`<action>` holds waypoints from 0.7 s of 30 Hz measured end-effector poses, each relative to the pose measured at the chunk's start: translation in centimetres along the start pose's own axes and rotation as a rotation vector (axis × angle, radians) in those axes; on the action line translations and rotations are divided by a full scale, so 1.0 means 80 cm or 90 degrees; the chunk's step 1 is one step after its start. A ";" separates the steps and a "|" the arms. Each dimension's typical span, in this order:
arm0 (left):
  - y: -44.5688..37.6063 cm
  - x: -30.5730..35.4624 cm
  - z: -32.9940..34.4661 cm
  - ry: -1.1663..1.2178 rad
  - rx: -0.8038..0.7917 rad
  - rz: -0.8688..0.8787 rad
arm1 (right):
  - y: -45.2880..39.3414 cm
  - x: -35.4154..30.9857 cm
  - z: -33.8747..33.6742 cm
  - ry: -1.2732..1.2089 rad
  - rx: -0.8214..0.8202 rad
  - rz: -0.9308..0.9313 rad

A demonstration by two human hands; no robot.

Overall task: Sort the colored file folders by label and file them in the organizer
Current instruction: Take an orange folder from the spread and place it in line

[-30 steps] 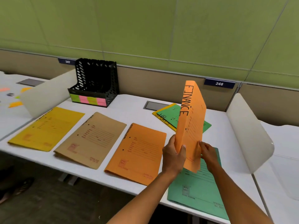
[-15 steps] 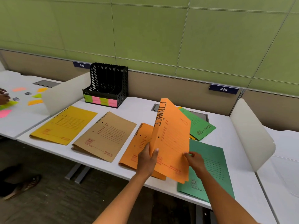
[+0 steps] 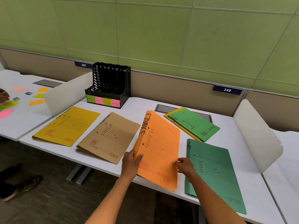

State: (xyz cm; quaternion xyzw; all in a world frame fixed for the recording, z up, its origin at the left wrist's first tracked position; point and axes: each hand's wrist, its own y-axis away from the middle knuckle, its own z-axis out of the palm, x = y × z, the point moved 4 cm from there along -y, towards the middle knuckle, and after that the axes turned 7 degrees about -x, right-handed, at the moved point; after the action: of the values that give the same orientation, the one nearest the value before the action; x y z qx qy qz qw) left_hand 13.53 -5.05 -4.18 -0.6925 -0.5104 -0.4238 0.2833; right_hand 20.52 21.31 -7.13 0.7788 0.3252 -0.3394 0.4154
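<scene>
Gripping the orange folder (image 3: 159, 149) marked FINANCE: left hand (image 3: 131, 163) fingers curled round its spine edge, right hand (image 3: 184, 165) pinching the opposite edge, near the surface's (image 3: 142, 107) front edge. Probably still sorting, none filed: black perforated plastic organizer (image 3: 110, 85) at the back left looks bare. Flat matte card folders spread alongside: yellow (image 3: 66, 126), brown (image 3: 108, 137), green (image 3: 212, 170).

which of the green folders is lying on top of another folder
The far green folder, beside the desk's grey cable hatch: it overlaps a yellow folder. The near green folder lies directly on the desk.
</scene>
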 end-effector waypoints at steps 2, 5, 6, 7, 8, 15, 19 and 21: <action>-0.004 -0.007 -0.003 0.008 -0.006 -0.005 | -0.006 0.002 0.008 -0.001 -0.013 0.009; -0.011 -0.014 -0.005 0.021 -0.021 -0.012 | -0.013 0.005 0.018 -0.005 -0.027 0.019; -0.015 -0.015 -0.005 0.018 -0.027 -0.012 | -0.016 0.006 0.020 -0.008 -0.031 0.023; -0.019 -0.016 -0.006 0.014 -0.031 -0.009 | -0.019 0.006 0.021 -0.010 -0.034 0.025; -0.023 -0.016 -0.007 0.008 -0.035 -0.005 | -0.023 0.006 0.023 -0.011 -0.036 0.027; -0.052 -0.023 -0.003 -0.069 -0.069 -0.050 | -0.039 0.003 0.026 -0.021 -0.045 0.039; -0.070 -0.025 0.005 -0.127 -0.091 -0.088 | -0.052 0.005 0.023 -0.017 -0.044 0.041; -0.079 -0.025 0.010 -0.111 -0.089 -0.096 | -0.058 0.008 0.023 -0.015 -0.052 0.042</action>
State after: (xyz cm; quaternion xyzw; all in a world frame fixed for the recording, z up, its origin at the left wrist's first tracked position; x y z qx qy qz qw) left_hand 7.51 -3.30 -6.57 -0.7047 -0.5528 -0.4163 0.1564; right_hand 16.73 21.91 -10.40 0.7676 0.3077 -0.3211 0.4616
